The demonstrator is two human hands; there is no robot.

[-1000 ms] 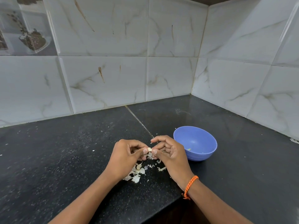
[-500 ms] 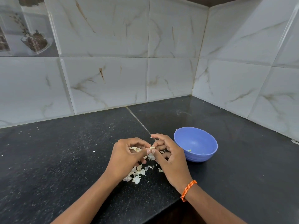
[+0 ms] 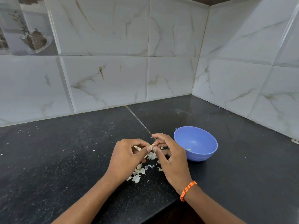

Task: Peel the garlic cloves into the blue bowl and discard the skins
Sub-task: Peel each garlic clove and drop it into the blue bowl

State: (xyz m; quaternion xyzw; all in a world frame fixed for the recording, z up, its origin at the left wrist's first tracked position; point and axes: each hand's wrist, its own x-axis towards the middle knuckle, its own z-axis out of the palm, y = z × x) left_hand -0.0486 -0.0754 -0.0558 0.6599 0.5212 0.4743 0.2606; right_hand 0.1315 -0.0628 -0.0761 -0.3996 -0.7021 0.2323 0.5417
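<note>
1. Black stone makes up the tabletop (image 3: pixel 68 159), and a person works near its front edge.
2. Both hands meet over a heap of skins (image 3: pixel 141 171). That way, bits that fall land in one spot and are easy to throw away later.
3. One garlic clove (image 3: pixel 151 146) is pinched between the two hands, up off the tabletop.
4. On the left hand (image 3: pixel 127 159), the grip is closed: thumb and first finger squeeze the clove to keep it from moving.
5. On the right hand (image 3: pixel 171 156), the grip is closed too. Its fingertips (image 3: pixel 154 149) nip the clove's other side, most likely to pull skin off.
6. Just right of the hands sits the blue bowl (image 3: pixel 196 143), close enough for a short drop.
7. Only a tiny pale bit shows inside the bowl, so much of the job seems left.
8. Skin looks thin and sticky, so small, careful pulls should work best.
</note>
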